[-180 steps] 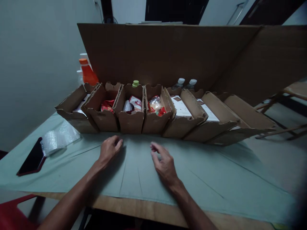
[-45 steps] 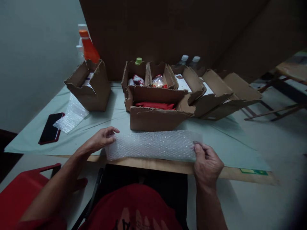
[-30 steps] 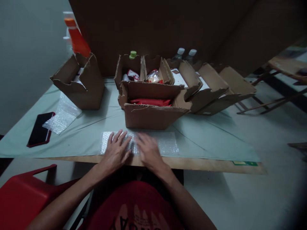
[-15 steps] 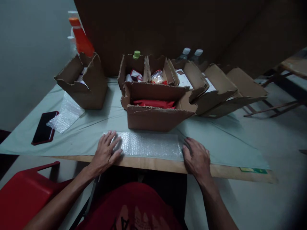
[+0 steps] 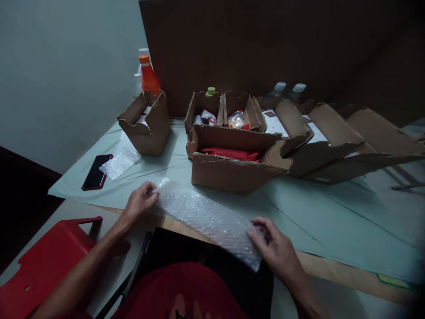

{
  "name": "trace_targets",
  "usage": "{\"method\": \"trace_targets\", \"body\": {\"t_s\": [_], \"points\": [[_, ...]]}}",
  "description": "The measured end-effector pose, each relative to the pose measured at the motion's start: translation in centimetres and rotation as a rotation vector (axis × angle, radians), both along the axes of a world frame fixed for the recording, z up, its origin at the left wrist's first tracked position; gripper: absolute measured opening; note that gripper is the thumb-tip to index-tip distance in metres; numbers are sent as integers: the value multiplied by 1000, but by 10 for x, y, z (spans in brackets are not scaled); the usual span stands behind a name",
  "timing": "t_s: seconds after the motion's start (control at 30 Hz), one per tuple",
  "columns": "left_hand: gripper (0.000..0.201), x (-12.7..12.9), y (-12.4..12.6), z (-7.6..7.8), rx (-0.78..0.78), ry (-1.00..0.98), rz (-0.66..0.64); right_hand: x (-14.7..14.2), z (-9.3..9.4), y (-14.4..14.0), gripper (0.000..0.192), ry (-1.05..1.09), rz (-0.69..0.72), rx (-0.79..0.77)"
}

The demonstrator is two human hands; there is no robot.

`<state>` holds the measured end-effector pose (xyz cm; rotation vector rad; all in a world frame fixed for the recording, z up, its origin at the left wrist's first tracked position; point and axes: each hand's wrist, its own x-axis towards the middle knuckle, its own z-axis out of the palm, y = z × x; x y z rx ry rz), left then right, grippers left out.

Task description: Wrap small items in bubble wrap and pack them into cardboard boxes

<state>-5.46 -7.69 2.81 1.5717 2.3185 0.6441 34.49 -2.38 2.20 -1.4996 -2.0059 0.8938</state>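
A strip of clear bubble wrap (image 5: 206, 217) slants across the table's front edge, raised at the left, its right end hanging over my lap. My left hand (image 5: 141, 199) pinches its upper left corner between thumb and fingers. At the other end is my right hand (image 5: 274, 246), fingers curled but apart, with the thumb against or just over the wrap; firm contact is hard to make out. Directly behind the strip stands a cardboard bin (image 5: 226, 175) with a red packet (image 5: 230, 154) inside.
Cut cardboard boxes line the back, including a left box (image 5: 156, 133) and a right box (image 5: 335, 133). Bottles, one an orange bottle (image 5: 150, 79), stand behind. A phone (image 5: 97, 172) lies by another bubble wrap piece (image 5: 121, 157). A red stool (image 5: 49, 261) is at lower left.
The bubble wrap, flat on the table under both hands before, is now lifted and slanted. My left hand has closed on its corner; my right fingers have curled. The view has shifted left.
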Motion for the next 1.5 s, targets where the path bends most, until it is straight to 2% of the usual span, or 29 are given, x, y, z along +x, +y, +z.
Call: {"method": "trace_targets", "body": {"t_s": [0.07, 0.13, 0.2, 0.3, 0.37, 0.43, 0.5, 0.6, 0.67, 0.73, 0.8, 0.87, 0.9, 0.93, 1.0, 1.07, 1.13, 1.23, 1.3, 1.37, 1.43, 1.5], "points": [[33, -16, 17, 16, 60, 37, 3, -20, 3, -28, 40, 124, 110, -139], [47, -24, 45, 30, 96, 177, -28, -50, 0, -51, 48, 226, 228, -254], [52, -22, 80, 36, 116, 306, -106, -82, -7, -66, 49, 286, 311, -319], [60, -11, 123, 28, 141, 352, -217, -115, -18, -72, 43, 308, 345, -375], [64, -8, 129, 16, 178, 340, -251, -123, -22, -70, 40, 308, 340, -445], [55, -13, 110, 5, 242, 299, -303, -121, -24, -68, 39, 333, 321, -532], [47, -20, 69, -1, 284, 205, -423, -116, -24, -66, 36, 412, 300, -617], [60, -20, -12, 1, 183, -12, -719, -114, -19, -64, 34, 671, 267, -796], [74, -8, -57, 7, 63, -132, -795, -120, -13, -59, 38, 862, 231, -919], [80, 10, -80, 8, 60, -219, -773, -131, -5, -50, 41, 991, 192, -978], [67, 25, -79, 2, 137, -282, -593, -144, 0, -39, 45, 1052, 175, -986], [49, 31, -61, -8, 174, -320, -322, -152, 2, -29, 53, 1074, 154, -950], [46, 31, -49, -13, 157, -328, -205, -153, 2, -25, 58, 1058, 133, -897], [48, 29, -38, -17, 122, -332, -126, -152, 1, -23, 62, 1017, 113, -815], [60, 25, -20, -24, 46, -318, -65, -148, 0, -21, 59, 847, 96, -586], [69, 22, -12, -29, 9, -268, -50, -142, -2, -22, 45, 593, 146, -288], [72, 23, -11, -32, 6, -208, -41, -141, -5, -22, 35, 332, 269, 13], [71, 27, -14, -34, 31, -128, -54, -150, -13, -19, 42, 36, 465, 322], [65, 28, -18, -32, 97, -63, -73, -157, -19, -15, 36, -65, 544, 410], [57, 28, -27, -28, 213, -4, -108, -163, -22, -12, 28, -69, 581, 437], [51, 28, -39, -21, 311, 1, -208, -165, -21, -10, 25, -23, 588, 394], [50, 29, -51, -18, 318, -43, -329, -166, -16, -7, 24, -1, 582, 310]]}}
